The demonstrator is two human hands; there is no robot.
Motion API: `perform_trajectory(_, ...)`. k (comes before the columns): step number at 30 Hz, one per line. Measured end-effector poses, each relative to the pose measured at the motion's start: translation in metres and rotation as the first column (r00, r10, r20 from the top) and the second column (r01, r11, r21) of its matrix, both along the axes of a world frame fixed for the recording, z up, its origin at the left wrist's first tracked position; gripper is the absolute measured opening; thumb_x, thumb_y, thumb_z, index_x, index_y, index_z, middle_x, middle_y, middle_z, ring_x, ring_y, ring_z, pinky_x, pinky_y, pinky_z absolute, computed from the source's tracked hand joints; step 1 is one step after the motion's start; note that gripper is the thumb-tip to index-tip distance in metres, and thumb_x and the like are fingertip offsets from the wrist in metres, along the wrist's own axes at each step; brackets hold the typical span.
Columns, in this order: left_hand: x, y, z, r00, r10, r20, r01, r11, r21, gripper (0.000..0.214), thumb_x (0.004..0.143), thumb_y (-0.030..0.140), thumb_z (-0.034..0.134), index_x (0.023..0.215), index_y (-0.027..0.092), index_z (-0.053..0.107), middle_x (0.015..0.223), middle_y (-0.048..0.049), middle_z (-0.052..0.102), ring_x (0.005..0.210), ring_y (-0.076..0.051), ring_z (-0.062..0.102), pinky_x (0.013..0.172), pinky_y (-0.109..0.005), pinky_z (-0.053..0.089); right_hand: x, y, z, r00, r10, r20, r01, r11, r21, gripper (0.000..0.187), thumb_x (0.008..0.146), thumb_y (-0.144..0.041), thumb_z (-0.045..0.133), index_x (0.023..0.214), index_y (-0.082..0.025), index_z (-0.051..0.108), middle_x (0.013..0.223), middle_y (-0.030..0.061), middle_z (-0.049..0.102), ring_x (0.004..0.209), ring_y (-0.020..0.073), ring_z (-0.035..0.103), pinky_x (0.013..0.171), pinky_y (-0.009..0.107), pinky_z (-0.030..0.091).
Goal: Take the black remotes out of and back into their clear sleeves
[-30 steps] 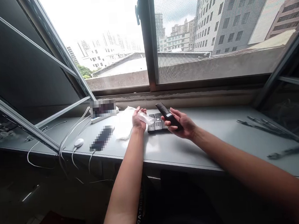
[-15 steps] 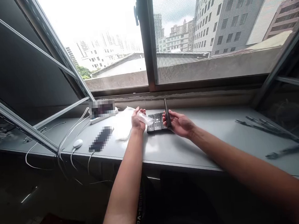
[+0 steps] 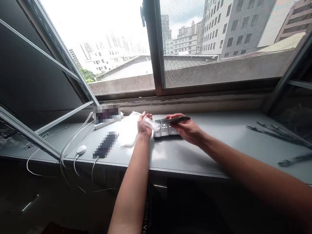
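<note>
Grey desk (image 3: 202, 160); I see left hand (image 3: 145, 125) gripping white wrap (image 3: 152, 124), right hand (image 3: 188, 129) gripping dark handset (image 3: 178, 119); I'd keep it clear of remotes (image 3: 164, 131).

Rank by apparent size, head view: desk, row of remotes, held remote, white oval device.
1. Desk
2. Row of remotes, though partly hidden
3. Held remote, seen nearly edge-on
4. White oval device

Left grip (image 3: 143, 126), right grip (image 3: 188, 129) seemingly curled
</note>
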State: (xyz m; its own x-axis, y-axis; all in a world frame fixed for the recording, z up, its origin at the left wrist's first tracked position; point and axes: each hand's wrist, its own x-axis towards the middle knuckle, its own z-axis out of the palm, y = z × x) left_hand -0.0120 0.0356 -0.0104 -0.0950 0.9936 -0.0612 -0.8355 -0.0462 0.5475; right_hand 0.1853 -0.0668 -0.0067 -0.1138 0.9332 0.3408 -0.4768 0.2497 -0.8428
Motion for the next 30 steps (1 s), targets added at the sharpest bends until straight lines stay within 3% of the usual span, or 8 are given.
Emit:
perform_trajectory(5,0.0,0.0,0.0,1.0,-0.005,0.009,0.005,1.0,-0.002,0.009,0.094,0.013,0.072,0.1,0.017,0.068,0.085,-0.0024,0.069,0.076,-0.012,0.071,0.079,-0.022,0.059,-0.001,-0.004,0.003,0.998,-0.005,0.064,0.003,1.0,0.026,0.035,0.064,-0.034,0.107,0.093,-0.029,0.087,0.137,0.0051,0.078,0.131,0.03,0.068,0.117,0.05,0.047)
perform_trajectory(11,0.0,0.002,-0.001,1.0,-0.008,0.006,0.008,1.0,-0.002,0.009,0.093,0.013,0.072,0.1,0.018,0.068,0.086,-0.0029,0.069,0.078,-0.013,0.072,0.079,-0.022,0.058,-0.002,-0.001,0.001,0.997,-0.061,0.051,0.063,0.997,-0.033,0.043,0.063,-0.034,0.107,0.102,-0.028,0.087,0.114,0.0036,0.083,0.116,0.0273,0.072,0.109,0.046,0.052)
perform_trajectory(17,-0.001,0.004,-0.003,1.0,0.006,-0.007,-0.006,1.0,-0.002,0.008,0.093,0.013,0.072,0.099,0.017,0.068,0.085,-0.0025,0.069,0.076,-0.012,0.071,0.082,-0.023,0.057,0.0,-0.005,0.004,1.0,0.019,-0.003,-0.019,0.976,-0.216,0.034,0.083,-0.044,0.095,0.105,-0.022,0.08,0.088,0.0025,0.076,0.08,0.0197,0.073,0.077,0.035,0.064)
perform_trajectory(20,0.0,0.003,-0.002,1.0,0.011,-0.014,-0.011,1.0,-0.012,0.009,0.093,0.014,0.072,0.1,0.017,0.068,0.083,-0.0013,0.069,0.075,-0.012,0.071,0.081,-0.023,0.057,-0.002,-0.008,0.002,0.999,0.032,0.012,-0.028,0.971,-0.238,0.028,0.091,-0.04,0.086,0.108,-0.022,0.074,0.092,0.0036,0.074,0.067,0.0172,0.068,0.05,0.027,0.054)
perform_trajectory(22,0.0,0.003,-0.001,1.0,0.014,-0.004,-0.014,1.0,-0.017,0.008,0.093,0.013,0.072,0.098,0.018,0.067,0.081,-0.0008,0.069,0.074,-0.012,0.071,0.082,-0.024,0.057,-0.003,-0.007,0.002,0.999,0.039,0.038,-0.027,0.964,-0.265,0.02,0.095,-0.038,0.079,0.102,-0.021,0.07,0.093,0.0054,0.075,0.059,0.0156,0.063,0.04,0.026,0.045)
perform_trajectory(24,0.0,0.002,-0.001,1.0,0.008,0.008,-0.008,1.0,-0.019,0.007,0.093,0.013,0.072,0.097,0.017,0.067,0.081,-0.001,0.069,0.075,-0.012,0.071,0.083,-0.024,0.057,-0.002,-0.004,0.004,0.998,0.044,0.055,-0.027,0.959,-0.282,0.016,0.098,-0.035,0.074,0.096,-0.021,0.067,0.09,0.0062,0.074,0.056,0.0146,0.059,0.038,0.025,0.043)
perform_trajectory(27,0.0,0.002,-0.002,0.998,0.037,-0.045,-0.038,0.999,-0.021,0.007,0.093,0.016,0.074,0.095,0.017,0.068,0.08,0.0001,0.068,0.074,-0.012,0.07,0.077,-0.023,0.054,0.006,0.003,0.014,0.999,0.022,0.049,-0.006,0.956,-0.293,0.007,0.097,-0.027,0.072,0.098,-0.021,0.067,0.095,0.0072,0.075,0.063,0.0163,0.063,0.043,0.026,0.049)
perform_trajectory(30,0.0,0.003,-0.004,0.987,0.104,-0.126,-0.107,0.994,-0.023,0.007,0.094,0.023,0.075,0.094,0.018,0.07,0.075,0.0016,0.065,0.065,-0.01,0.063,0.066,-0.023,0.046,0.018,0.006,0.024,0.99,0.013,0.141,0.032,0.949,-0.313,0.021,0.09,-0.017,0.075,0.11,-0.023,0.07,0.109,0.0083,0.077,0.075,0.0199,0.071,0.049,0.028,0.055)
